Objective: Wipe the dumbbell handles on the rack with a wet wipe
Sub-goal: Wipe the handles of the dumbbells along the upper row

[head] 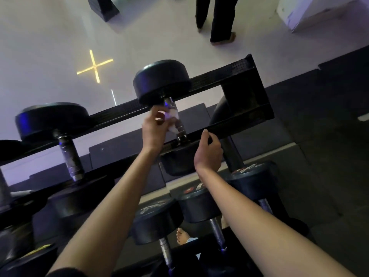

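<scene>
A black dumbbell (162, 81) lies across the top tier of the black rack (229, 73), its metal handle (180, 128) running toward me. My left hand (154, 129) holds a white wet wipe (173, 114) against that handle, fingers curled round it. My right hand (208, 150) rests on the rack's near rail just right of the handle, fingers bent over the rail's edge. Further left on the same tier sits a second dumbbell (53, 120) with a bare metal handle (69, 156).
Several more black dumbbells (199, 202) fill the lower tiers beneath my arms. Behind the rack a mirror (50, 56) reflects a pale floor, a yellow cross of light (94, 65) and a standing person's dark trousers (216, 17). My bare foot (182, 235) shows below.
</scene>
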